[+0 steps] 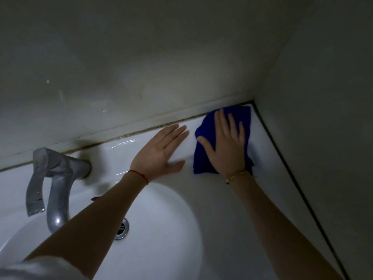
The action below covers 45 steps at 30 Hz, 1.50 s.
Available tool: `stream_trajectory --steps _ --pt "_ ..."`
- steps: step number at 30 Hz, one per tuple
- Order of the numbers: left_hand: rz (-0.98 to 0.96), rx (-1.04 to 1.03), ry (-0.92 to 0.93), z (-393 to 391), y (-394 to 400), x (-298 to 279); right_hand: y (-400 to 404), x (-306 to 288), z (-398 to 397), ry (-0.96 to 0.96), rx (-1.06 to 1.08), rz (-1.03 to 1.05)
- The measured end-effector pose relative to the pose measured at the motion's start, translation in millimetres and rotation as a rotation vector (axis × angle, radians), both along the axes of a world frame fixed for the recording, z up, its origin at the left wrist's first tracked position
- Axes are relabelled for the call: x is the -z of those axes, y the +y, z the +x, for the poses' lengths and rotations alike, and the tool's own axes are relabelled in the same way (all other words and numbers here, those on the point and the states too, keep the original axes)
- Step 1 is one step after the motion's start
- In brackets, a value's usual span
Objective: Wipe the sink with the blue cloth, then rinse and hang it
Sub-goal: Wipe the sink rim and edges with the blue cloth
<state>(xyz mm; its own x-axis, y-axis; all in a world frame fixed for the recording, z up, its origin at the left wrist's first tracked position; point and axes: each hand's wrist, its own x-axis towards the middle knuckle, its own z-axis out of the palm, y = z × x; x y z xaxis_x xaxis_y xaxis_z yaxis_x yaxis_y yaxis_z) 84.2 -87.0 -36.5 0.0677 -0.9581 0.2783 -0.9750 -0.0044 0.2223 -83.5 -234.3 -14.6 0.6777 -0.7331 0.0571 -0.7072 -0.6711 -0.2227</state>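
**Head view: cloth flat in the far corner, rim wet, tap within elbow reach**

Head camera looks down on a white sink (201,190) set into a wall corner. The right hand (226,144) lies flat with straight, spread fingers on the blue cloth (201,158), pressing it onto the back ledge of the sink close to the corner; this grip is open, a press and not a pinch. The left hand (161,150) rests just beside the cloth, palm down on the bare ledge, fingers straight, holding nothing.

Risks, as a judgement: with only a flat palm on it, the cloth may bunch or slide out from under the hand on a quick stroke, leaving the dark seam (141,132) along the wall unwiped. The ledge shines as if wet, though the dim light makes that uncertain; a bracing left palm could slip there. The left forearm crosses the bowl near the tap (58,190), so a wide sweep leftward could knock the lever. The drain (122,229) looks open, so a dropped cloth would land in the bowl.
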Motion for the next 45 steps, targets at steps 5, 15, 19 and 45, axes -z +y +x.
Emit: stream_trajectory --steps 5,15,19,45 --pt "-0.026 0.017 -0.020 0 1 -2 -25 2 -26 0.014 -0.042 0.010" --pt "-0.027 0.061 -0.036 2 4 -1 4 0 -94 0.007 0.141 0.051" --pt "0.014 0.067 -0.046 2 5 -2 40 -2 -132 -0.032 0.232 0.071" --pt "0.055 0.381 -0.035 -16 -33 1 134 1 -226 -0.001 0.490 -0.004"
